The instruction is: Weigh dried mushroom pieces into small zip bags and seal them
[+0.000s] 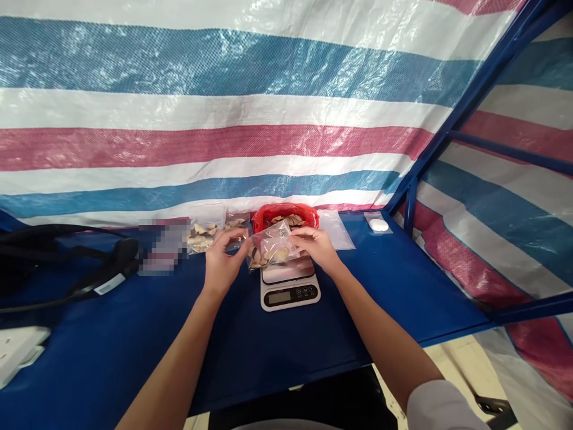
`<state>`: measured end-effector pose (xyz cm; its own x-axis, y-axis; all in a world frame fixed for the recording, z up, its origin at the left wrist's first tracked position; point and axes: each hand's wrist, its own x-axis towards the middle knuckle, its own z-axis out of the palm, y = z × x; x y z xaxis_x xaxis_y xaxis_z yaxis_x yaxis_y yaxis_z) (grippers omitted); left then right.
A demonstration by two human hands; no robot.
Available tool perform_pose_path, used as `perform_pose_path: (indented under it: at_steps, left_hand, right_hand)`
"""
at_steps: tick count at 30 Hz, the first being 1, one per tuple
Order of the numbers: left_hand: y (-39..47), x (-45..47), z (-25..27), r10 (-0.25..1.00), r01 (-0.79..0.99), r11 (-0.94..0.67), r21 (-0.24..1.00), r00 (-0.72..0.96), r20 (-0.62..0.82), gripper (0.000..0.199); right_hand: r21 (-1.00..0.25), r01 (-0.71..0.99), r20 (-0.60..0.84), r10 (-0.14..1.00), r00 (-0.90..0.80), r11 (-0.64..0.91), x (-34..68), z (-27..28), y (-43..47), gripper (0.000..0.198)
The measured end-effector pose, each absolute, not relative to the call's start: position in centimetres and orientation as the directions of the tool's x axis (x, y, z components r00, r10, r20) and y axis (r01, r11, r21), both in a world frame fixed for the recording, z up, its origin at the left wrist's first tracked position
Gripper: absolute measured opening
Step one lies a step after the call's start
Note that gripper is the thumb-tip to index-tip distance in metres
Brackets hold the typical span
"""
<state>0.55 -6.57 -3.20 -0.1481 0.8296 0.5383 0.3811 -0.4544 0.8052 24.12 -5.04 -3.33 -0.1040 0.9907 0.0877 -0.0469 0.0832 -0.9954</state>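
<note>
Between my two hands hangs a clear plastic bag [274,243] with several dried slices in it, tilted above a small kitchen scale [290,297]. My left hand [225,260] pinches the bag's left end. At its upper right corner, the fingers of my right hand [319,246] are closed on the bag. The bag covers part of the weighing plate, and the scale's display looks dark. Just behind stands an open red plastic bag [264,216] with more dried slices [290,220] inside.
Filled clear bags [201,234] lie left of my left hand. Flat white bags [338,230] and a small white rounded object [378,225] are on the right. Black straps [120,260] and a white power strip [20,349] occupy the blue table's [380,304] left side. Striped sheeting [215,143] rises behind.
</note>
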Motion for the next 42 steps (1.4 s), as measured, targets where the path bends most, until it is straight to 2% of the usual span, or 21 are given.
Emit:
perform_pose_path:
  at_steps: [2,4,6,12,15,19,22,25,28,34,42]
  left_hand:
    - [-6.9,1.3,-1.8,0.788,0.551,-0.485,0.679,-0.061,0.613,0.022]
    - [-7.1,2.4,-0.5,0.795,0.57,-0.524,0.632,0.062,0.603,0.022]
    - [-7.0,3.5,0.4,0.845,0.553,-0.506,0.662,0.166,0.508,0.024]
    - [-5.2,5.0,1.1,0.965,0.561,-0.26,0.786,0.145,0.216,0.036]
    - [-4.4,5.1,1.1,0.99,0.435,-0.122,0.892,0.117,0.078,0.043]
    - [-3.6,5.0,0.9,0.991,0.266,0.016,0.964,0.127,-0.051,0.036]
    - [-2.9,4.7,0.6,0.984,0.175,0.052,0.983,0.159,-0.08,0.032]
    - [-2.1,4.3,0.5,0.974,0.108,0.074,0.991,0.206,-0.095,0.033]
    - [-1.6,4.0,0.3,0.965,0.064,0.081,0.995,0.244,-0.094,0.035]
    - [-1.6,4.0,0.0,0.971,0.032,0.056,0.998,0.23,-0.062,0.039]
    - [-1.9,4.0,-0.4,0.971,0.021,0.089,0.996,0.22,-0.092,0.036]
  right_hand:
    - [-0.995,-0.014,0.096,0.987,-0.128,0.095,24.0,-2.9,-4.8,0.027]
    - [-0.992,0.038,0.109,0.981,-0.16,0.117,23.9,-2.4,-4.5,0.026]
    - [-0.984,0.104,0.121,0.972,-0.199,0.144,23.8,-2.1,-4.3,0.025]
    - [-0.916,0.282,0.2,0.932,-0.301,0.287,23.8,-1.5,-3.3,0.025]
    - [-0.892,0.327,0.203,0.922,-0.329,0.313,23.8,-1.4,-2.9,0.025]
    - [-0.88,0.338,0.205,0.909,-0.364,0.334,23.8,-1.2,-2.7,0.023]
    - [-0.902,0.306,0.179,0.908,-0.38,0.305,23.9,-0.9,-2.3,0.024]
    - [-0.945,0.254,0.104,0.926,-0.363,0.206,24.1,-0.4,-1.7,0.028]
    - [-0.949,0.279,0.027,0.917,-0.398,0.149,24.3,0.3,-1.0,0.03]
    - [-0.929,0.316,0.006,0.865,-0.502,0.19,24.2,0.9,-0.4,0.025]
    - [-0.916,0.338,0.014,0.859,-0.512,0.216,24.0,0.4,-0.1,0.021]
